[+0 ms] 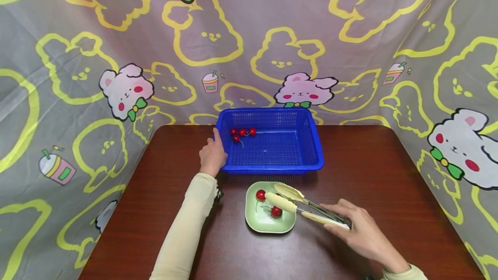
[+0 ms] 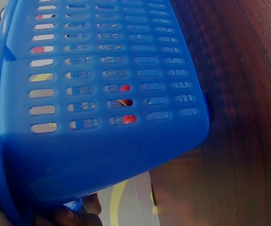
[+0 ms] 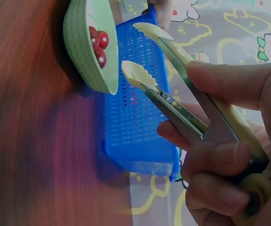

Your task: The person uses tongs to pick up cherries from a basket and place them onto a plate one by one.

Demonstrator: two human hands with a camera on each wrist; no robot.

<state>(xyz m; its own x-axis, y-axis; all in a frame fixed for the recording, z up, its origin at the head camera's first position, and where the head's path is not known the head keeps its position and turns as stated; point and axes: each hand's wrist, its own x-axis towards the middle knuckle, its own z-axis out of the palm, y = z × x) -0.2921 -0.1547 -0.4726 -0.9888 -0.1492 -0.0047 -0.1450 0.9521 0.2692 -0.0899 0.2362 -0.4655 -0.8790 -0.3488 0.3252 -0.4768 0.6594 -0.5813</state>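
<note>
My left hand (image 1: 213,154) grips the left rim of a blue plastic basket (image 1: 272,168); in the left wrist view, fingers (image 2: 92,205) show at the rim's lower corner. Inside the basket, several red cherries (image 1: 243,132) with stems lie at the back left. In front of it stands a light green square dish (image 1: 268,227) holding red cherries (image 1: 260,194), some partly hidden by the tongs. My right hand (image 1: 362,232) holds metal tongs (image 3: 182,70) with cream tips. Those tips are spread apart over the dish's right side, with no cherry visible between them in the right wrist view.
A dark brown wooden table (image 1: 167,193) carries the basket and dish. Behind it and at both sides hangs a grey cloth (image 1: 249,16) printed with yellow outlines and white cartoon animals. The basket's back edge is close to the rear cloth.
</note>
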